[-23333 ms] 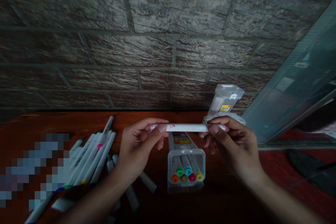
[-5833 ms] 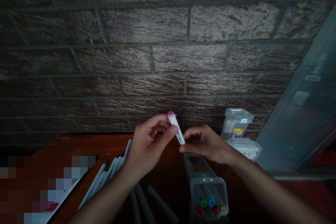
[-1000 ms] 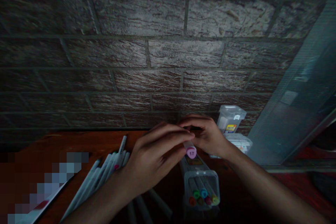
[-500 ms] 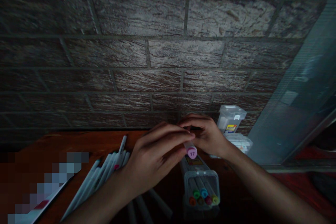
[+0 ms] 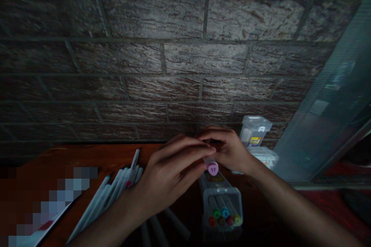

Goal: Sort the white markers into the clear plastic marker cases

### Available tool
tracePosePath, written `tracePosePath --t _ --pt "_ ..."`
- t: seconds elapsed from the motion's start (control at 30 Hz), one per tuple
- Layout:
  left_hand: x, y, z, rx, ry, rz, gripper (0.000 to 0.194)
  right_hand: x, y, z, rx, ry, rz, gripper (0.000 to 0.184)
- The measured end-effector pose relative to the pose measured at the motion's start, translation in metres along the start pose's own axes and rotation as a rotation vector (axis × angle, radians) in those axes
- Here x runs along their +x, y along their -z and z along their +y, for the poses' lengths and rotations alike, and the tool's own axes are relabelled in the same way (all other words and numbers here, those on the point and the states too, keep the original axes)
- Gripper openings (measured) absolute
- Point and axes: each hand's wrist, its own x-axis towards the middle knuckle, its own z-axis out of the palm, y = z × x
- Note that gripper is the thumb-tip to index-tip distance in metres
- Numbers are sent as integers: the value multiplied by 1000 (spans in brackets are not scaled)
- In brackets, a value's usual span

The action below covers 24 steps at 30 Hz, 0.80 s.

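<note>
- One marker (image 5: 211,165) is held over the case (image 5: 222,190); left hand (image 5: 172,166) pinches it.
- I cannot tell right hand (image 5: 227,148) grip.
- I judge it light, stiff, slightly slippery; best held mid-length.

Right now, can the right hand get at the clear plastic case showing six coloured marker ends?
Probably yes: neither hand covers the near end of the case. The right hand may be busy: its grip is hidden behind the left hand, which holds a white, pink-ended marker.

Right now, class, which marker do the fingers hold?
The pink-ended marker numbered 17, held by the left hand; the other markers lie on the table or inside a clear case.
</note>
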Motion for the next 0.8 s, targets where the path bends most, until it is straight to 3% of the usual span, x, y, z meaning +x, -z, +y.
tracePosePath --t 0.8 --pt "1 1 2 21 -8 -12 24 0 1 -1 -2 -4 -16 13"
